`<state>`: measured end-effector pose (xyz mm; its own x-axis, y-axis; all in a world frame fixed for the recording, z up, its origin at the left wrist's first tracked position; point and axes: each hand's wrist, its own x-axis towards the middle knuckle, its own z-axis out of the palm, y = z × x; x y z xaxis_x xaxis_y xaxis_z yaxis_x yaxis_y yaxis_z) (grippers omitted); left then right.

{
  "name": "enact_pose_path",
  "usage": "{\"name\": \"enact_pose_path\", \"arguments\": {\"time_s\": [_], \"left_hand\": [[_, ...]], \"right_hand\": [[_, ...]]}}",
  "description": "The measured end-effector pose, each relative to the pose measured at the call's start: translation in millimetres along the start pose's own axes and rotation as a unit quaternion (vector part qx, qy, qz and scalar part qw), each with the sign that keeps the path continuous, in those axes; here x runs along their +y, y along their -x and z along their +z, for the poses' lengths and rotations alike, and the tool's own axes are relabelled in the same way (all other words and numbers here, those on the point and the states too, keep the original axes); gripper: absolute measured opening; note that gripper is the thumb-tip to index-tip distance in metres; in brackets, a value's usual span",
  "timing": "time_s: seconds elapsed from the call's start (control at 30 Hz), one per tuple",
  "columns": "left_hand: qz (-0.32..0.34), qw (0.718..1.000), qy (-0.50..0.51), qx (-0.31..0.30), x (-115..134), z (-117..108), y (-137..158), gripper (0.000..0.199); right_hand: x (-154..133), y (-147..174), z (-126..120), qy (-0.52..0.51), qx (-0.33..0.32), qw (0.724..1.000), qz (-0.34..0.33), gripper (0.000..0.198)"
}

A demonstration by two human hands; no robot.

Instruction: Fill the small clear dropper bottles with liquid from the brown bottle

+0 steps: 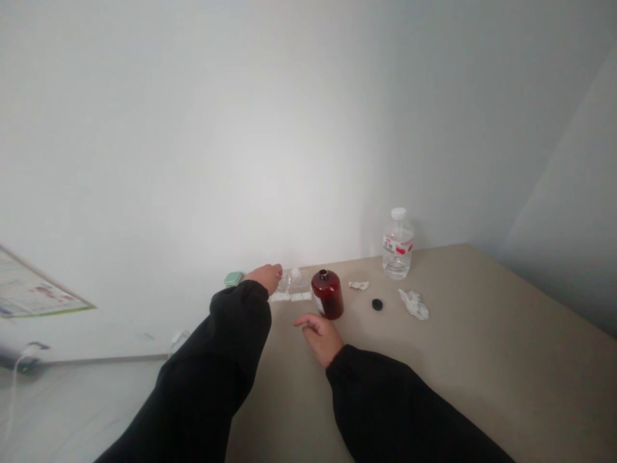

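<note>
My left hand (267,276) reaches to the back edge of the table. Its fingers are curled together beside a clear plastic container (300,286) with a white-topped piece in it; whatever they pinch, if anything, is hidden. In front of the dark red-brown bottle (328,297), my right hand (322,335) hovers low with its index finger stretched out, holding nothing. The bottle stands upright without a cap, its neck open. A black cap (377,304) lies on the table to the right of it.
A clear water bottle (398,244) with a white cap stands near the wall. Crumpled tissue (413,304) and a smaller tissue scrap (359,285) lie on the beige table (463,347). Left of my left hand is a small green box (234,279). A white wall rises behind.
</note>
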<state>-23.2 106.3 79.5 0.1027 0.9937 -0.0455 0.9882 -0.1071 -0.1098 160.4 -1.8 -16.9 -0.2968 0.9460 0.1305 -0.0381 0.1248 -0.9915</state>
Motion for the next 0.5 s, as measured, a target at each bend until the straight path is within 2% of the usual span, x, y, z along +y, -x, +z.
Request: {"name": "enact_pose_path", "arguments": {"time_s": [0.33, 0.5], "left_hand": [[0.002, 1.000, 0.028, 0.013, -1.6, 4.3, 2.2, 0.024], [0.001, 0.998, 0.051, 0.025, -4.2, 3.7, 9.1, 0.040]], "right_hand": [[0.4, 0.2, -0.3, 0.024, -0.002, 1.000, 0.000, 0.025], [1.3, 0.2, -0.5, 0.037, 0.004, 0.999, -0.017, 0.024]]}}
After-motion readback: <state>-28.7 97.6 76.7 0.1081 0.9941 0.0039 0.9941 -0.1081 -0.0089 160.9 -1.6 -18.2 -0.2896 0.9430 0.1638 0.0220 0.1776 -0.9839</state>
